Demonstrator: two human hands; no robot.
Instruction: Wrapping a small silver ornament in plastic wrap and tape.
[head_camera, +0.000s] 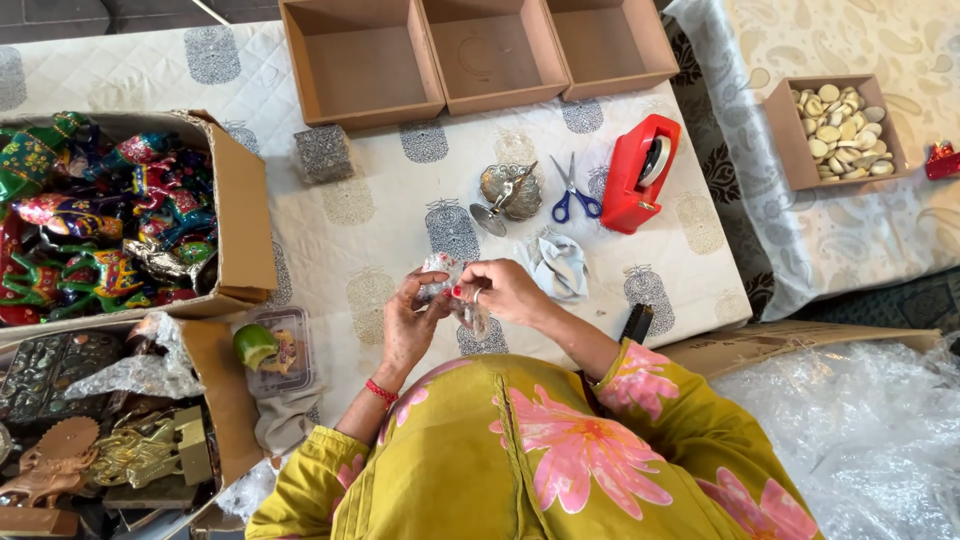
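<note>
Bright, even daylight (soft shadows), sharp focus.

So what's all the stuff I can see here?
open boxes: three, brown, empty, top row
tape holder: one, red, right of the scissors
scissors: one pair, blue handles, middle
metal dish: one, silvery, left of the scissors
small cube box: one, grey patterned
toy figures: many, bright colours, in the left carton
pale pieces: many, cream, in the right box
plastic wrap: one piece, clear, held by both hands
left hand: on the wrap
right hand: on the wrap
</note>
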